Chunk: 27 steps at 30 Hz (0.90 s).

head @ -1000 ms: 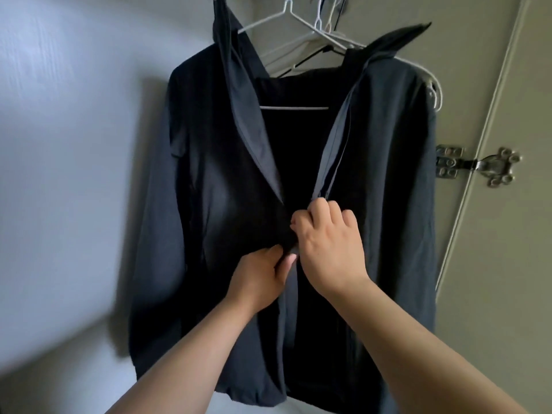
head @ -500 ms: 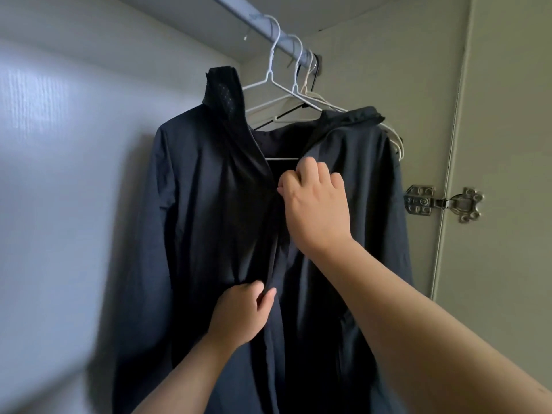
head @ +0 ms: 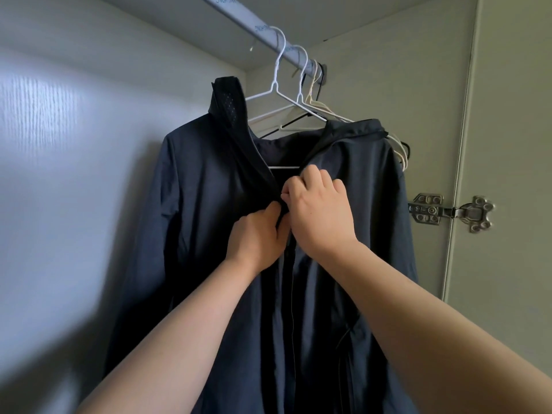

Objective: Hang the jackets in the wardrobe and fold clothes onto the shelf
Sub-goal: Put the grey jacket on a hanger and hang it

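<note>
Up on a white wire hanger [head: 280, 94] hooked over the wardrobe rail [head: 239, 19], the dark navy zip-front jacket [head: 209, 219] hangs; left hand [head: 257, 237] fingers pinch its front edge, right hand [head: 321, 210] fingers close at the zip, likely steadying it for fastening.

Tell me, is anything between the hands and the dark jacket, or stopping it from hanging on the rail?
Nothing visible. The left hand and right hand both pinch the dark jacket at its front closure. The jacket already hangs on a white hanger hooked over the rail.
</note>
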Each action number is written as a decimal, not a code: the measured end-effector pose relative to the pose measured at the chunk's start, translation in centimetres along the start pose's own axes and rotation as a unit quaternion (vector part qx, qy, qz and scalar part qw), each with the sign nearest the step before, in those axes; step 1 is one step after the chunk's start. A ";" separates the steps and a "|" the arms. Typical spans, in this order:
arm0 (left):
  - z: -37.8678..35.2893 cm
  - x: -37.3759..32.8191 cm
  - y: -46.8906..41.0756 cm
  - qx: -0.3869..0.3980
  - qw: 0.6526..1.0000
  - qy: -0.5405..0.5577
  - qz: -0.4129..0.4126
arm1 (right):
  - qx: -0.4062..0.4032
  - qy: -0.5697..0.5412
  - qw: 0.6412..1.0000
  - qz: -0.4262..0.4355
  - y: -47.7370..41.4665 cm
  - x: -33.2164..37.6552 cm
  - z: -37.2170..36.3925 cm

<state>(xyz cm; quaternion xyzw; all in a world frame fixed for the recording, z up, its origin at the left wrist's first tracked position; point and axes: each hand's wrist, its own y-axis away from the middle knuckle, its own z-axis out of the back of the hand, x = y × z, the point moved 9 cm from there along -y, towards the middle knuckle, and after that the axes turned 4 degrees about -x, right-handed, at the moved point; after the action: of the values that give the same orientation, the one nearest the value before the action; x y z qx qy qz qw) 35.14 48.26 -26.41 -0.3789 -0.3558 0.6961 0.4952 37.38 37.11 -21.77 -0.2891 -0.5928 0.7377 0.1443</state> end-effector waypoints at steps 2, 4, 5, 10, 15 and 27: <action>0.0 0.2 0.0 -0.027 0.999 0.007 -0.017 | -0.006 0.017 1.000 0.014 -0.1 -0.1 0.2; 0.1 0.3 0.2 -0.067 0.997 0.019 -0.043 | -0.010 0.030 0.999 0.031 -1.1 -0.3 0.5; 0.1 0.3 0.2 -0.083 0.995 0.023 -0.056 | -0.013 0.034 0.999 0.035 -2.0 -0.4 0.7; 1.3 0.4 -0.1 -0.144 0.985 0.038 -0.082 | -0.025 0.041 0.998 0.045 -6.2 -1.3 1.6; 1.6 0.9 -0.1 -0.161 0.982 0.049 -0.084 | -0.060 0.008 0.996 0.073 -7.0 -0.8 2.4; 2.0 1.1 0.1 -0.174 0.982 0.067 0.009 | -0.081 0.043 0.992 0.089 -10.6 -0.3 3.9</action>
<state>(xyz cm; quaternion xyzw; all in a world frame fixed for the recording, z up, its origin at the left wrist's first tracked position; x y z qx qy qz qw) 33.08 49.01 -25.78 -0.5083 -0.4344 0.6008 0.4381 33.91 36.59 -11.07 -0.3829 -0.6161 0.6838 0.0795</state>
